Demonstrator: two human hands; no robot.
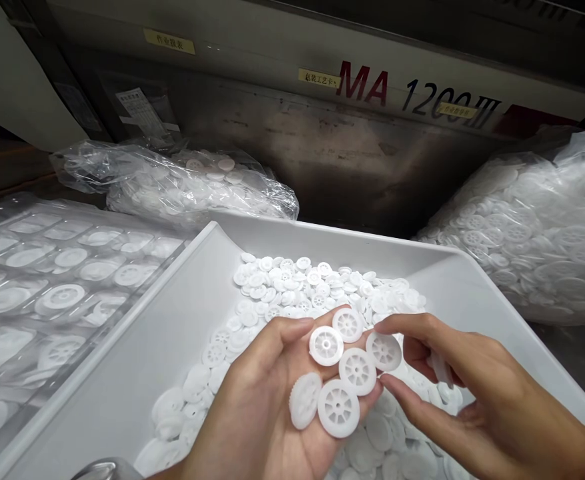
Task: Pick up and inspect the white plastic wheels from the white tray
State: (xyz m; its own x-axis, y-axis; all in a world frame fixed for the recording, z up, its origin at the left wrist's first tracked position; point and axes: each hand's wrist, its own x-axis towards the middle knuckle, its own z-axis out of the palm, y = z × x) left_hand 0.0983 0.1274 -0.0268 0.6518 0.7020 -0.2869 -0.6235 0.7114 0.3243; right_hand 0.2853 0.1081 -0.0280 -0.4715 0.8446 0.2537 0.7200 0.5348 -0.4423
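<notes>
Cupping a batch of white wheels [357, 371], your left hand [282, 380] sat palm up at 6 o'clock over the bin [172, 320], fingers spread fairly wide. Five wheels lay loose on it: one mid-cluster, others around it at 12, 10, 8 and 6 o'clock. The one at 8 was tilted, toothed rim showing; the other four turned spoked faces up. Your right hand [497, 387] was at 4 o'clock, thumb and forefinger narrowed on a sixth wheel [383, 351] at the cluster's 2 o'clock edge. Another white part [441, 369] showed edge-on under that hand's curled fingers; couldn't tell how firmly you had it. Below and beyond both hands, a loose pile [317, 287] of similar wheels covered the bin floor, heaped toward 12 o'clock. Just outside the bin wall, between 8 and 9, you had a clear pocketed tray [127, 223] with white parts in its pockets. Clear bags of white parts stood beyond the rim: a low, crumpled bag [197, 187] at 10, a bulging bag [537, 233] at 3. Behind them ran a machine panel [267, 50], red "MA" lettering [362, 83] at 1 o'clock, yellow labels at 11, 12 and 2. Shiny metal object [107, 469] at 7, mostly cut off; couldn't identify it.
</notes>
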